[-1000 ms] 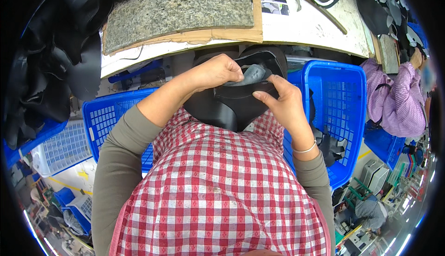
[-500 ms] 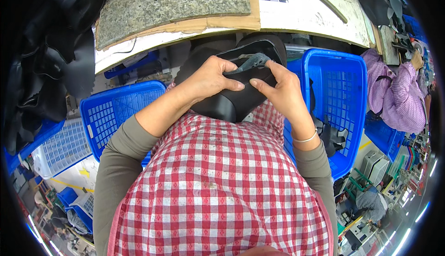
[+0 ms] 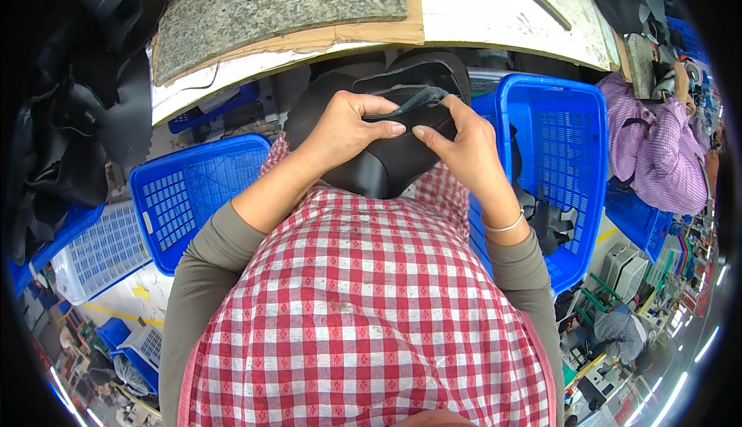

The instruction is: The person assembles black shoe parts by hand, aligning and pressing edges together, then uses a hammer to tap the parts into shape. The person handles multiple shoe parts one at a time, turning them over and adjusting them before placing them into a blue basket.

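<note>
A black leather shoe upper (image 3: 410, 155) rests over my lap, its smooth side catching the light. Along its upper edge a thin grey-blue layer (image 3: 421, 104) stands up in a fold. My left hand (image 3: 340, 129) is closed on that edge, thumb below and index finger above. My right hand (image 3: 473, 145) pinches the same edge a short way to the right, its thumb tip close to the left thumb. The remaining fingers of both hands are partly hidden. More black leather (image 3: 305, 110) lies behind and under the upper.
Ahead is a white worktable (image 3: 525, 37) bearing a speckled stone slab (image 3: 286, 21) on a board. Blue baskets stand left (image 3: 166, 214) and right (image 3: 591, 187), the right one holding black pieces. Black leather hangs at far left (image 3: 127, 110). A co-worker in a checked purple top (image 3: 668, 156) is at right.
My left thumb has slid up toward the edge of the upper, and the grey-blue layer stands a little higher between the hands. Both hands keep their pinch. The whole view has shifted slightly.
</note>
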{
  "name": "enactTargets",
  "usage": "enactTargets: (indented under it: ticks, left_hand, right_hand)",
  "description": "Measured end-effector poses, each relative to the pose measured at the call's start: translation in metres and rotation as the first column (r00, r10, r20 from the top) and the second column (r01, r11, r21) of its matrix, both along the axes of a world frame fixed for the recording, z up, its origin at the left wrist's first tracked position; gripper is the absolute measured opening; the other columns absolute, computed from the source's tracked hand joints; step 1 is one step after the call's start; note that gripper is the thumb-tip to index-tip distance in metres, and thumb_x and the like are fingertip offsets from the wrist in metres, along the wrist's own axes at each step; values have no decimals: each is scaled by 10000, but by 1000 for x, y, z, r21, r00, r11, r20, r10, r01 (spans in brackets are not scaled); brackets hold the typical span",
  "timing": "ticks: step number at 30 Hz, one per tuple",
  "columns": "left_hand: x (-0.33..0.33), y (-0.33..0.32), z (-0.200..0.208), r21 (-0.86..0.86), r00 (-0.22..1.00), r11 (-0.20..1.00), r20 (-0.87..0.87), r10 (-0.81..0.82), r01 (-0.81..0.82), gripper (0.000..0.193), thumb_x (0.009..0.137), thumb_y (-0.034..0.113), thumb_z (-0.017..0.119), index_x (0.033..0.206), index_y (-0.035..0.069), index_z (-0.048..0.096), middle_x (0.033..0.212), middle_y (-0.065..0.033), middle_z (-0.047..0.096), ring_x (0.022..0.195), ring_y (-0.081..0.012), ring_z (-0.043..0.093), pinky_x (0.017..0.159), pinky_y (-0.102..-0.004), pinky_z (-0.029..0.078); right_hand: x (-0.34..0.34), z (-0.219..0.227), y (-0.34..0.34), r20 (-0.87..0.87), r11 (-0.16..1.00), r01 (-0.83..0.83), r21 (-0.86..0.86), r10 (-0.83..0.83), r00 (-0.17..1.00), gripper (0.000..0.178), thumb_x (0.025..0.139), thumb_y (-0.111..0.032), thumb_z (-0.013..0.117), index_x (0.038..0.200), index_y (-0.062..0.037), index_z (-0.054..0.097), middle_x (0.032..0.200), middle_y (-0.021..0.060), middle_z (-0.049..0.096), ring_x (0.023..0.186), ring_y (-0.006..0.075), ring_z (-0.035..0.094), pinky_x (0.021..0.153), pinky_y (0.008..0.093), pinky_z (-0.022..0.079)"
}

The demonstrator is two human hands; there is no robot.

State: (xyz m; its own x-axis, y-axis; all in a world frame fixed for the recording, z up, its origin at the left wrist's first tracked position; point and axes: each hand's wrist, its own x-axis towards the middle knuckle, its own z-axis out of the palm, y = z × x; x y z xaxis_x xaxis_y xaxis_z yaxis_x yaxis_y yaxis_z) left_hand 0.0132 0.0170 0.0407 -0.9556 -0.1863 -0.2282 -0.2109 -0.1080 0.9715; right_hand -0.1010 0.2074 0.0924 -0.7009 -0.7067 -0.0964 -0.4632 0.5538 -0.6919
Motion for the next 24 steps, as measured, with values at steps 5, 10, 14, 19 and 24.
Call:
enactTargets:
  ticks: [5, 10, 14, 19, 24]
  left_hand:
    - [-2, 3, -5, 7, 994, 999, -97, -42, 43, 369, 880, 46, 813, 1241, 9, 747, 1054, -67, 782, 930, -90, 684, 855, -258, 568]
    - [-1, -1, -4, 27, 989, 989, -28, -146, 146, 429, 904, 47, 791, 1322, 13, 702, 1144, -71, 769, 992, -85, 673, 901, -261, 562]
    - [-1, -6, -2, 48, 979, 978, 15, -202, 201, 440, 914, 47, 782, 1340, -1, 685, 1161, -66, 764, 1016, -78, 662, 916, -256, 553]
    - [2, -6, 2, 8, 979, 981, 59, -194, 194, 436, 917, 53, 783, 1338, -6, 686, 1162, -60, 762, 1011, -76, 660, 927, -257, 546]
    - [-3, -9, 20, 20, 977, 982, 95, -191, 190, 370, 915, 55, 780, 1274, -13, 721, 1095, -64, 780, 960, -76, 671, 871, -263, 559]
  right_hand:
    - [0, -7, 11, 212, 964, 171, -202, -127, 969, 252, 853, -120, 832, 985, -1, 654, 1035, 159, 719, 946, 281, 727, 795, 358, 562]
    - [-4, -12, 22, 100, 945, 74, -318, -44, 994, 182, 867, -31, 796, 996, -23, 667, 1230, 102, 622, 1081, 198, 645, 879, 301, 553]
    - [-6, -14, 21, 150, 936, 84, -341, -34, 988, 172, 876, -22, 791, 996, -21, 667, 1195, 84, 635, 1096, 190, 651, 902, 315, 571]
    - [-5, -15, 18, 249, 932, 172, -320, -92, 964, 164, 862, -40, 814, 963, -9, 689, 1014, 76, 683, 918, 168, 691, 818, 297, 572]
    - [-6, -17, 16, 351, 919, 234, -318, -115, 929, 153, 878, -48, 817, 936, 2, 684, 928, 62, 682, 856, 121, 678, 781, 274, 559]
